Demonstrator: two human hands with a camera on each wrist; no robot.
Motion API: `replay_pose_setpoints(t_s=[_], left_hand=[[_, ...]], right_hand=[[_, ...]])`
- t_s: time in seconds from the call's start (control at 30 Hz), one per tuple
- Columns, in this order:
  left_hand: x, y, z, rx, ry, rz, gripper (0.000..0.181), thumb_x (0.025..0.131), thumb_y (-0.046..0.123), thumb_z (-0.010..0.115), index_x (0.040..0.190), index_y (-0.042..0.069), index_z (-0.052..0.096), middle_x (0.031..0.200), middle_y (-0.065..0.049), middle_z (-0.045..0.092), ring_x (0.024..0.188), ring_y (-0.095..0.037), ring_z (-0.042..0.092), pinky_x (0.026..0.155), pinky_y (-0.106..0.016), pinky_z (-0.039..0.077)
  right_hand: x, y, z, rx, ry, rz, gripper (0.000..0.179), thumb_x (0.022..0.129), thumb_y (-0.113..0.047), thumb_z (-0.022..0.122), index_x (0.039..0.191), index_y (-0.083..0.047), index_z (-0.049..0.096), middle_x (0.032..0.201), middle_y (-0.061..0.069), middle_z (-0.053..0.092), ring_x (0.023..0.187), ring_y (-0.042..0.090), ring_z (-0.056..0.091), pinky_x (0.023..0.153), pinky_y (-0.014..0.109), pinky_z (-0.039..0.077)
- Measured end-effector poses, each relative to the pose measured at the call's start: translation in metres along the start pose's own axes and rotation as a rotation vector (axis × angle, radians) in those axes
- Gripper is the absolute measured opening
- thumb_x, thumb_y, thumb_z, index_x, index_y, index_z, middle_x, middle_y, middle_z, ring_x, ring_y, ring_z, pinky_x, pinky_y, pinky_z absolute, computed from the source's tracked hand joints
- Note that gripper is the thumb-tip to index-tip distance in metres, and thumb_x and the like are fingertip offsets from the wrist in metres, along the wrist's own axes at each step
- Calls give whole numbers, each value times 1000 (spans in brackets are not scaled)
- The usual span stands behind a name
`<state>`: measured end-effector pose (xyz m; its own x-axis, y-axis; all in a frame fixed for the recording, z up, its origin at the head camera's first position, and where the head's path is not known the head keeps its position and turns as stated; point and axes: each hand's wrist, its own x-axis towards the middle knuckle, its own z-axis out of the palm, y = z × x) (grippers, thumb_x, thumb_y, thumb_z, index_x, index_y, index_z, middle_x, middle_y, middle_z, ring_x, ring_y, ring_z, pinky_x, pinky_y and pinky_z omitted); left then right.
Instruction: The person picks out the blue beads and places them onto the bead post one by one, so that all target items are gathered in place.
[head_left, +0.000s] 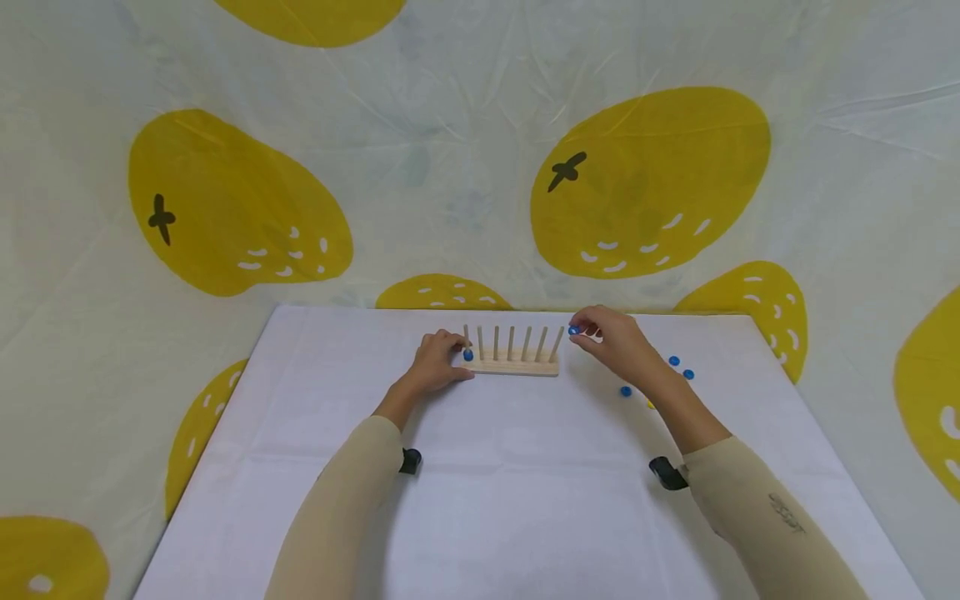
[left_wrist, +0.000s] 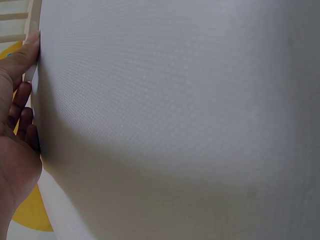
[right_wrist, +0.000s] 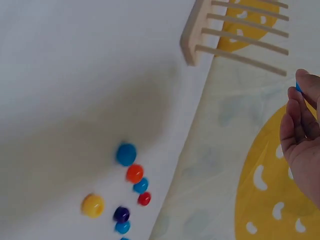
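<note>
A wooden peg rack (head_left: pixel 517 367) with a row of several upright pegs stands near the table's far edge. My left hand (head_left: pixel 435 362) holds the rack's left end, thumb at the front of the base and fingers around the side. One blue bead (head_left: pixel 468 356) sits low at the leftmost peg. My right hand (head_left: pixel 611 335) pinches another blue bead (head_left: pixel 573 331) between thumb and fingertips, just right of the rightmost peg's top and apart from it. In the right wrist view only a sliver of that bead (right_wrist: pixel 298 87) shows past the fingers.
Loose beads lie on the white tabletop (head_left: pixel 525 500) to the right, partly behind the right forearm. Among them the right wrist view shows a yellow bead (right_wrist: pixel 93 205), an orange bead (right_wrist: pixel 135 173), a purple bead (right_wrist: pixel 121 214), a red bead (right_wrist: pixel 144 198) and several blue ones. A patterned cloth hangs behind.
</note>
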<state>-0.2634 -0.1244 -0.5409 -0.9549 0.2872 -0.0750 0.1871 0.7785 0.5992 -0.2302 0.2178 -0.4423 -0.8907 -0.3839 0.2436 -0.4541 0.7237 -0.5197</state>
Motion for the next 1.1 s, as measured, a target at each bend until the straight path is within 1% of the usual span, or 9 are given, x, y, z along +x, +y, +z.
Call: replay_pose_setpoints(t_s=[0.23,0.5,0.73,0.93,1.1], left_hand=[[-1,3,-4,-5,6,-2,55,81,29,90,129,12,67,124,-8,61,124,-30,46,110,-44,40],[1,0,-2,-6,1,10,55,81,29,90,128,13,68,124,-7,60,124,-30,46,109,-44,41],[1,0,-3,-11,-5,-7,56,81,30,90,129,14,68,125,-7,59,123,-29,45,110,-45,40],[1,0,-2,-4,-1,7,55,81,30,90,128,13,68,124,-8,59,122,-30,45,109,-45,40],[2,-2,-1,8,-2,6,55,82,32,89,129,14,68,125,-7,60,122,-29,46,108,-45,41]], right_hand=[[21,-22,8,29,-9,-53,24,94,-11,76,116,-2,71,108,12,71,97,26,67,88,44,58],[46,-45,23,41,-56,-66,23,95,-12,75,116,-4,72,108,10,72,98,25,66,89,43,58],[66,-61,38,61,-96,-77,22,95,-14,75,115,-4,71,107,9,74,97,24,67,90,41,57],[79,-71,50,94,-96,-129,20,95,-13,75,112,-4,73,103,9,74,94,23,68,88,42,58],[85,-78,58,108,-109,-117,21,95,-17,76,112,-4,74,104,9,74,96,23,68,90,42,58]])
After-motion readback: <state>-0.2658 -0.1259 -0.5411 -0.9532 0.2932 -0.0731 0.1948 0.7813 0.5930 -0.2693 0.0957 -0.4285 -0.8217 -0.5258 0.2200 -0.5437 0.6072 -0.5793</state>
